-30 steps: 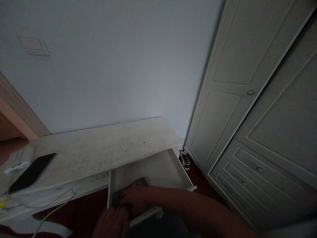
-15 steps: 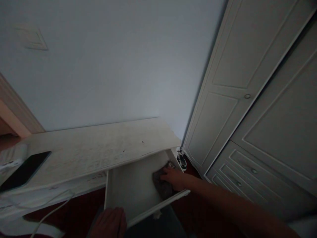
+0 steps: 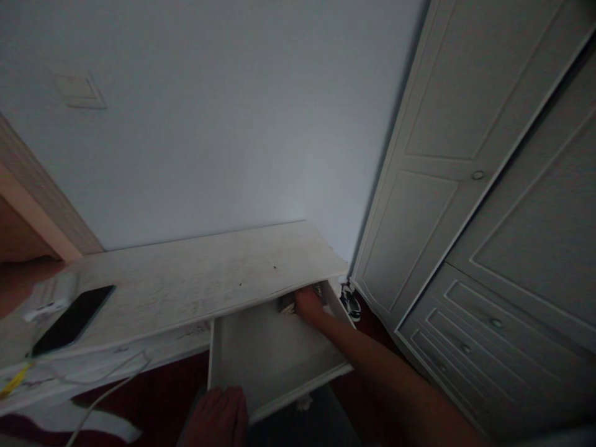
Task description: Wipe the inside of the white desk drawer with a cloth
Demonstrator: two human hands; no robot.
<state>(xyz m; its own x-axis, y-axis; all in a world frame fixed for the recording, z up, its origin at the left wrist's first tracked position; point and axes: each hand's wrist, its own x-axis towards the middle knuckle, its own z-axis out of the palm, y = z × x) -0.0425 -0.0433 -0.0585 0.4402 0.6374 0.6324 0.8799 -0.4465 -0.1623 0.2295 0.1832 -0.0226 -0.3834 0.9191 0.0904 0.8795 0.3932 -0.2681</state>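
A white drawer (image 3: 261, 354) is pulled out of a long, low white cabinet. My left hand (image 3: 218, 415) curls its fingers over the drawer's front left corner. Deep inside, near the back right, my right hand (image 3: 308, 303) is closed on a dark, patterned cloth (image 3: 287, 303). Part of the cloth is covered by the hand, and the cabinet's top edge overhangs it. The fingertips of the right hand are hidden.
A dark phone (image 3: 74, 320) and a white power strip (image 3: 51, 298) lie on the cabinet top (image 3: 200, 267). A pale cable (image 3: 109, 391) hangs in front. Shoes (image 3: 351, 303) stand between cabinet and wardrobe (image 3: 414, 230). Yellow material (image 3: 16, 380) shows at left.
My right hand has moved the cloth from the drawer's front right toward its back. My left hand stays on the front corner. The view has shifted slightly left.
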